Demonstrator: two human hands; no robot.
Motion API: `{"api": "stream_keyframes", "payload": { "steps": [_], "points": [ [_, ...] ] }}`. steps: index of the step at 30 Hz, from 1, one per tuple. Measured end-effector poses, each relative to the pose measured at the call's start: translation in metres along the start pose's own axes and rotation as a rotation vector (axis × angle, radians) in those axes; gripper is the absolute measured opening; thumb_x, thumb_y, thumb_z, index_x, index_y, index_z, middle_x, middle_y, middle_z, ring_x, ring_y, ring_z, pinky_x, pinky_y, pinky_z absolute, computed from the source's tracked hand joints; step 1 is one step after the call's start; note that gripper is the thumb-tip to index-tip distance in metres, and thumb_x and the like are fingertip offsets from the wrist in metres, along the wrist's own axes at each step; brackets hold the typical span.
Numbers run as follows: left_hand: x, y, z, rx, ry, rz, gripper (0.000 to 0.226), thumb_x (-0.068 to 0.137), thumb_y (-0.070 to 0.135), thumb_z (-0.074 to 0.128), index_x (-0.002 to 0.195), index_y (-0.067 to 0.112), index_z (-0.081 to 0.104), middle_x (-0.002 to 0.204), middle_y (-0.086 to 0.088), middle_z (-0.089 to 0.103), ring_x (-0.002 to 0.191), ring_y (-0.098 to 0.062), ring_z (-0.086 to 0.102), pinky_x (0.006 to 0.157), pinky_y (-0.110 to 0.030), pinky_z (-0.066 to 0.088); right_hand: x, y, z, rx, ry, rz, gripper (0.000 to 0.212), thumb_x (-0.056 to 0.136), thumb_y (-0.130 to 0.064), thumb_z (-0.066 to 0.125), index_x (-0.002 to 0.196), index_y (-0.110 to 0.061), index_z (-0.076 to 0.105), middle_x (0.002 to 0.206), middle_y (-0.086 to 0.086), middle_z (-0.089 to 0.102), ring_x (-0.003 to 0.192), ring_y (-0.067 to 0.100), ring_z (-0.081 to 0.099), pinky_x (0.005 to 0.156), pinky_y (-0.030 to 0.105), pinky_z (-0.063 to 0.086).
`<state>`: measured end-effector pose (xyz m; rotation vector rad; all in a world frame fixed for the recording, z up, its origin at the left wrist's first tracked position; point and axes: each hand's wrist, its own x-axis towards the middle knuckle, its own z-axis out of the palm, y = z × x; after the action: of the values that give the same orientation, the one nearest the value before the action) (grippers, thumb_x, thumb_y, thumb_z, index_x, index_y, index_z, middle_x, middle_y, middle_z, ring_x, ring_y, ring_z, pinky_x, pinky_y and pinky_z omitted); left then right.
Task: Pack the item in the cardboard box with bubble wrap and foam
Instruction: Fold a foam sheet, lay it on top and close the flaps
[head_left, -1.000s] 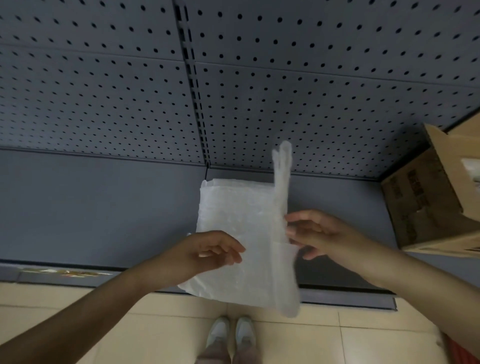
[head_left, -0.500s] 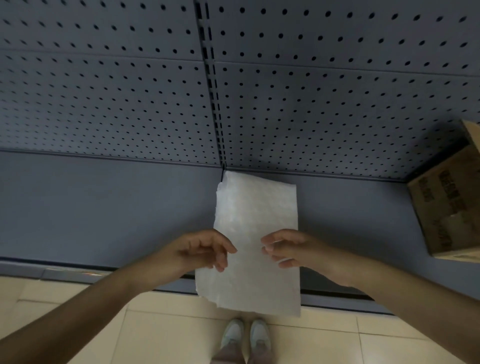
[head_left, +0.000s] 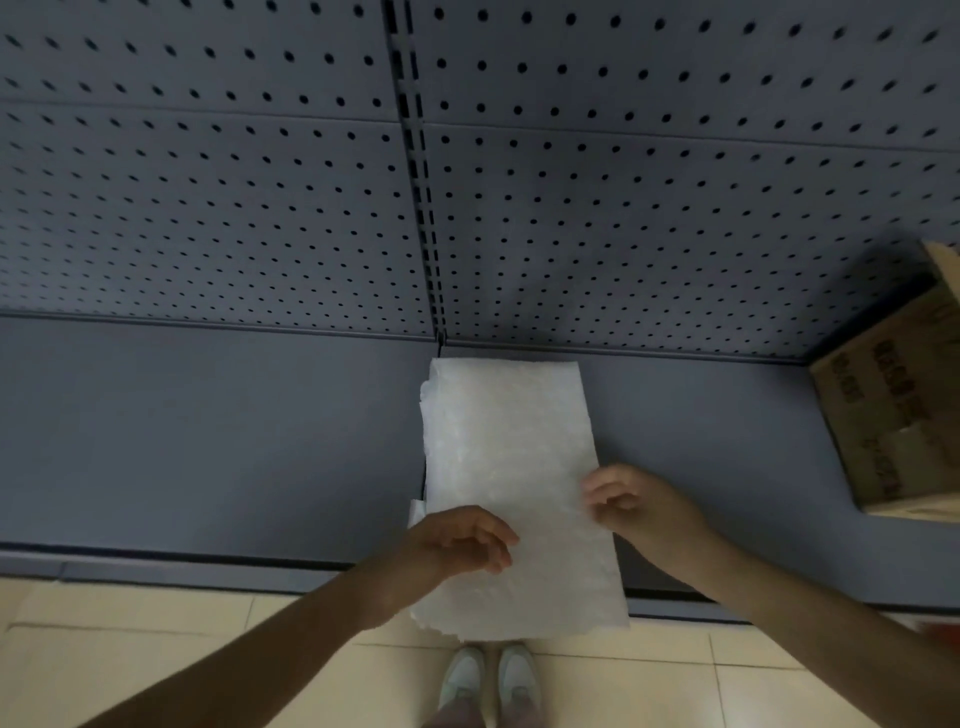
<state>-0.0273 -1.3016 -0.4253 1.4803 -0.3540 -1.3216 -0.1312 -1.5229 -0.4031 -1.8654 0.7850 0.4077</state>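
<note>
The foam sheet (head_left: 511, 483) that I saw with one side folded straight up a second ago is down flat now, folded over into a narrower strip on the shelf (head_left: 208, 441). My right hand (head_left: 631, 506) has slid out to the sheet's right edge, and my left hand (head_left: 460, 540) has moved onto its lower left part, fingers curled on top.

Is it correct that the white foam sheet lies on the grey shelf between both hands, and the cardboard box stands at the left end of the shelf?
Not quite. The head view shows the cardboard box at the right end of the grey shelf, not the left. The rest holds: the white foam sheet lies on the shelf between the left hand and the right hand.
</note>
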Motion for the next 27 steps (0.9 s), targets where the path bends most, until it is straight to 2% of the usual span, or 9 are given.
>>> {"api": "stream_keyframes", "payload": {
  "steps": [3, 5, 8, 11, 16, 18, 22, 25, 27],
  "points": [
    [0.003, -0.008, 0.021, -0.092, 0.09, 0.004, 0.016, 0.088, 0.0, 0.06, 0.098, 0.009, 0.069, 0.087, 0.001, 0.071, 0.087, -0.009, 0.064, 0.081, -0.013, 0.047, 0.011, 0.02, -0.003, -0.053, 0.107, 0.109, 0.037, 0.083, -0.007, 0.069, 0.119, -0.006, 0.057, 0.108, 0.01, 0.063, 0.098, 0.022, 0.061, 0.09, 0.033, 0.052],
    [0.007, -0.008, 0.037, -0.103, 0.097, 0.0, 0.017, 0.089, -0.002, 0.058, 0.096, 0.009, 0.069, 0.087, 0.003, 0.071, 0.087, -0.004, 0.064, 0.079, -0.01, 0.045, 0.02, 0.023, -0.002, -0.116, 0.105, 0.149, 0.046, 0.081, -0.011, 0.071, 0.124, -0.008, 0.054, 0.114, 0.012, 0.06, 0.104, 0.026, 0.06, 0.095, 0.04, 0.049],
    [0.017, -0.001, 0.056, -0.125, 0.085, -0.01, 0.022, 0.089, -0.005, 0.054, 0.092, 0.012, 0.068, 0.085, 0.01, 0.071, 0.082, 0.004, 0.064, 0.074, -0.005, 0.043, 0.036, 0.02, -0.003, -0.269, 0.131, 0.071, 0.054, 0.08, -0.018, 0.072, 0.13, -0.017, 0.051, 0.124, 0.01, 0.052, 0.111, 0.025, 0.055, 0.099, 0.037, 0.046],
    [0.025, 0.005, 0.066, -0.111, 0.057, 0.006, 0.026, 0.09, -0.008, 0.052, 0.096, 0.012, 0.068, 0.087, 0.012, 0.072, 0.084, 0.005, 0.064, 0.078, -0.007, 0.045, 0.049, 0.011, -0.01, -0.442, 0.103, -0.08, 0.053, 0.085, -0.018, 0.068, 0.134, -0.022, 0.049, 0.134, 0.008, 0.044, 0.125, 0.023, 0.045, 0.108, 0.035, 0.038],
    [0.028, 0.018, 0.048, 0.115, 0.03, 0.154, 0.021, 0.092, -0.001, 0.055, 0.102, 0.014, 0.067, 0.098, 0.013, 0.068, 0.095, 0.001, 0.061, 0.087, -0.014, 0.046, 0.062, 0.001, -0.018, -0.62, 0.061, -0.26, 0.051, 0.091, -0.018, 0.06, 0.138, -0.029, 0.046, 0.139, 0.0, 0.043, 0.133, 0.021, 0.032, 0.112, 0.028, 0.024],
    [0.025, 0.023, 0.026, 0.215, 0.094, 0.222, 0.022, 0.092, -0.001, 0.056, 0.099, 0.016, 0.068, 0.097, 0.017, 0.069, 0.097, 0.001, 0.061, 0.09, -0.013, 0.045, 0.063, -0.001, -0.02, -0.659, 0.084, -0.31, 0.049, 0.092, -0.016, 0.058, 0.138, -0.029, 0.048, 0.141, -0.002, 0.045, 0.133, 0.022, 0.032, 0.113, 0.027, 0.023],
    [0.014, 0.032, -0.025, 0.3, 0.366, 0.276, 0.036, 0.09, -0.008, 0.056, 0.089, 0.025, 0.07, 0.094, 0.021, 0.071, 0.093, 0.004, 0.063, 0.088, -0.016, 0.047, 0.055, 0.005, -0.029, -0.648, 0.194, -0.378, 0.048, 0.089, -0.013, 0.062, 0.134, -0.025, 0.052, 0.143, -0.003, 0.045, 0.135, 0.022, 0.032, 0.114, 0.027, 0.021],
    [0.005, 0.034, -0.056, 0.26, 0.521, 0.2, 0.037, 0.088, -0.004, 0.06, 0.087, 0.032, 0.071, 0.102, 0.009, 0.072, 0.104, -0.011, 0.063, 0.094, -0.031, 0.048, 0.046, 0.015, -0.035, -0.492, 0.329, -0.271, 0.046, 0.084, -0.012, 0.068, 0.129, -0.021, 0.057, 0.14, 0.003, 0.046, 0.134, 0.025, 0.036, 0.113, 0.028, 0.024],
    [0.001, 0.035, -0.067, 0.268, 0.543, 0.123, 0.028, 0.088, -0.001, 0.062, 0.093, 0.025, 0.067, 0.114, -0.003, 0.065, 0.113, -0.015, 0.057, 0.095, -0.032, 0.046, 0.038, 0.02, -0.039, -0.369, 0.391, -0.149, 0.047, 0.081, -0.012, 0.072, 0.126, -0.016, 0.058, 0.134, 0.009, 0.049, 0.126, 0.028, 0.046, 0.109, 0.032, 0.033]
  ]
}}
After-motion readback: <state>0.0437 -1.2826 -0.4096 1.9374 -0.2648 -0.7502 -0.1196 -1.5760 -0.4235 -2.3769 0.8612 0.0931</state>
